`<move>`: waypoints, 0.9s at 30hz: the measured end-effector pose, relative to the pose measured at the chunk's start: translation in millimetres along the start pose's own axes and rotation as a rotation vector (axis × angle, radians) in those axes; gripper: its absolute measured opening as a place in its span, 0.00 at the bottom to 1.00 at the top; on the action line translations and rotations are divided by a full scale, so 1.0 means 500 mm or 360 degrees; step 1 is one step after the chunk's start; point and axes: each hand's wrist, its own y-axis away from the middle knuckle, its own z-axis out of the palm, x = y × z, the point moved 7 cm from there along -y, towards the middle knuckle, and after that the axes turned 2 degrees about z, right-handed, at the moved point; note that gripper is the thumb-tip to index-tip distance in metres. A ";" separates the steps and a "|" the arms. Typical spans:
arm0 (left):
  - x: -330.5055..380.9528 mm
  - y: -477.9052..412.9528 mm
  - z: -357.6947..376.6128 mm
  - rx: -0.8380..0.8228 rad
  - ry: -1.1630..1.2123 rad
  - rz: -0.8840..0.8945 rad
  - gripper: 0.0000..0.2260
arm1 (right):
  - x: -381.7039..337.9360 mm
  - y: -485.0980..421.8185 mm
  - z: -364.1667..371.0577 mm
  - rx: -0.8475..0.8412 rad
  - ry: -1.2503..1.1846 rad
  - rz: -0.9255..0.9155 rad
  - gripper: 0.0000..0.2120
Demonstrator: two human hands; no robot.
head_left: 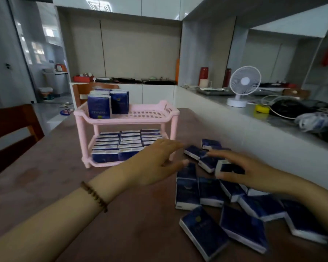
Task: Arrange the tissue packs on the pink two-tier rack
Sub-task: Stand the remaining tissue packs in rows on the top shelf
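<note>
The pink two-tier rack [150, 113] stands on the brown table. Its lower tier is filled with several dark blue tissue packs [119, 146] standing in rows. On the left of its upper tier stand several more packs [108, 103]; the right part of that tier is bare. A loose heap of blue packs [233, 210] lies on the table to the right. My left hand [157, 163] reaches over the table toward the heap, fingers straight, holding nothing. My right hand [242, 171] is over the heap's far end and pinches one pack [225, 167] between thumb and fingers.
A white counter wall [235, 137] runs along the table's right side; on the counter stand a white desk fan [242, 86], cables and bags. A wooden chair [13, 125] stands at the left and another behind the rack.
</note>
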 end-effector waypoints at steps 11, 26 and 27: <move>0.024 0.009 0.192 -0.0571 0.0129 -0.0183 0.36 | 0.099 0.115 0.060 0.0102 0.0297 0.0317 0.33; -0.041 0.100 0.175 -0.0593 0.0156 -0.0382 0.44 | -0.044 0.039 0.163 0.0228 0.0281 0.0054 0.33; -0.052 0.113 0.165 -0.0582 0.0158 -0.0405 0.44 | -0.059 0.030 0.173 0.0190 0.0275 0.0043 0.33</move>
